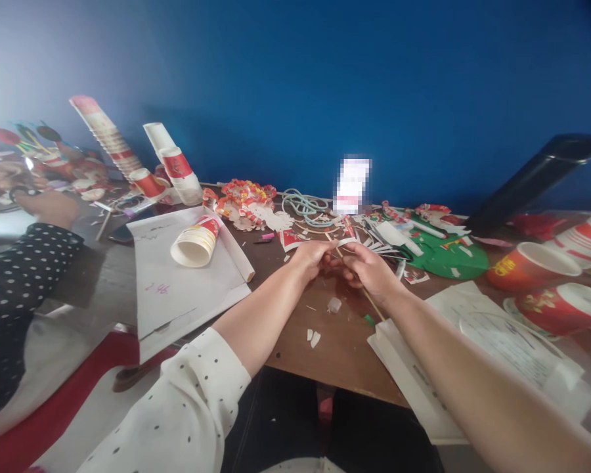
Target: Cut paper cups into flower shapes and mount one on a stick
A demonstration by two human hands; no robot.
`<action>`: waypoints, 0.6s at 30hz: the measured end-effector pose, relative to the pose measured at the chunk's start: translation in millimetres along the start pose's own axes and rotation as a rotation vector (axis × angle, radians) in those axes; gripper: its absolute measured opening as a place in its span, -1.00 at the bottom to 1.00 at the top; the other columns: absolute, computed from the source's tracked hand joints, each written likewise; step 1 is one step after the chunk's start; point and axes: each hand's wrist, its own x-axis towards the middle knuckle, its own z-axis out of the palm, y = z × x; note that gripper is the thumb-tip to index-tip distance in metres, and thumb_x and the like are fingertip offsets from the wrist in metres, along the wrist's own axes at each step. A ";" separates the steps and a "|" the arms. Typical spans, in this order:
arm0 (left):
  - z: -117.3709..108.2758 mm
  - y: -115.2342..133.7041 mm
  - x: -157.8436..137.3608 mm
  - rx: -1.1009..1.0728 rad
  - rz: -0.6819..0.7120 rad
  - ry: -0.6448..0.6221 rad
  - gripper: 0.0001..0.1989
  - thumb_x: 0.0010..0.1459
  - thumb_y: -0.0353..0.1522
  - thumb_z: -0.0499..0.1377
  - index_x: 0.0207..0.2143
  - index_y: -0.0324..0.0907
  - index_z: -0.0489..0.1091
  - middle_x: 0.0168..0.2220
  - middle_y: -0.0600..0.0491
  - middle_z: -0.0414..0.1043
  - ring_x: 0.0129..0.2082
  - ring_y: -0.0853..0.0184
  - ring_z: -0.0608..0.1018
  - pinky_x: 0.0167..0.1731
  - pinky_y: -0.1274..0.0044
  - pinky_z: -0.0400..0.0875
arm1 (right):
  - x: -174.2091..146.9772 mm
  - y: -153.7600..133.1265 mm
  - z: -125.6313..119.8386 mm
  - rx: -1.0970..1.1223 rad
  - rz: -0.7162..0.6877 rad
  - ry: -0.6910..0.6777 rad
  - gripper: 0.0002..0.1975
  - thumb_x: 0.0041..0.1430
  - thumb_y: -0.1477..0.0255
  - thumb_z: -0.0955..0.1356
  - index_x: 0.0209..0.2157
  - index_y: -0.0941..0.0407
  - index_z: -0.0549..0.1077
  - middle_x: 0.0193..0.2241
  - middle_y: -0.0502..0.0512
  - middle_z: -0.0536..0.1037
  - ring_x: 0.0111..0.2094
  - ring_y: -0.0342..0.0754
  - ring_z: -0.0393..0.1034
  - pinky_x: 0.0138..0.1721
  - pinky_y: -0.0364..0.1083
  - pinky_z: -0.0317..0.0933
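Both my hands meet above the middle of the brown table. A thin wooden stick (373,306) slants through my right hand (372,270), whose fingers are closed round it, its lower end pointing toward me. My left hand (312,258) is closed in a pinch close to the stick's upper end; what lies between its fingertips is hidden. A small curved white strip of paper (347,242) shows right at the fingertips. Just beyond the left hand lies a red-and-white paper cup scrap (290,240).
Left: a paper cup (196,244) on white sheets (170,295), leaning cup stacks (180,172), and another person's hand (54,207). Behind: cut scraps (246,200), cord (305,205), a bright blurred-out screen (353,184). Right: green disc (450,256), red cups (534,266), papers (512,348).
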 end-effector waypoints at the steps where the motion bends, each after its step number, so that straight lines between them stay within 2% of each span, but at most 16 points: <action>1: 0.1 -0.2 -0.1 0.009 0.006 0.009 -0.71 0.00 -0.46 0.27 -0.64 -0.24 0.21 -0.76 0.18 0.13 -0.78 0.56 0.18 -0.71 0.63 0.07 | 0.1 0.2 -0.1 0.011 0.001 -0.005 -0.66 -0.04 0.44 0.31 -0.14 0.11 0.33 -0.43 0.04 0.50 -0.63 -0.26 0.15 -0.70 -0.28 -0.14; 8: 0.6 0.7 -3.7 0.053 -0.025 0.025 -0.69 0.01 -0.35 0.28 -0.62 -0.19 0.19 -0.81 0.20 0.06 -0.77 0.44 0.26 -0.68 0.57 0.12 | 1.8 5.0 0.1 0.069 0.006 -0.015 -0.57 -0.06 0.44 0.36 -0.07 0.12 0.36 -0.42 0.05 0.50 -0.60 -0.25 0.16 -0.69 -0.29 -0.15; 13: -0.2 0.6 -4.2 0.052 -0.020 0.022 -0.70 -0.01 -0.33 0.29 -0.60 -0.20 0.21 -0.82 0.20 0.06 -0.78 0.45 0.26 -0.67 0.58 0.13 | 3.6 8.5 0.5 0.097 0.028 0.021 -0.50 -0.04 0.44 0.36 0.02 0.12 0.38 -0.40 0.07 0.50 -0.58 -0.25 0.17 -0.69 -0.30 -0.13; 18: -1.0 -1.3 -2.8 0.026 -0.021 0.006 -0.63 -0.02 -0.28 0.30 -0.65 -0.19 0.16 -0.83 0.19 0.06 -0.78 0.44 0.27 -0.66 0.57 0.16 | 4.7 10.2 -0.4 0.031 0.032 0.078 -0.45 -0.01 0.48 0.34 0.09 0.14 0.37 -0.40 0.09 0.51 -0.58 -0.25 0.17 -0.69 -0.30 -0.08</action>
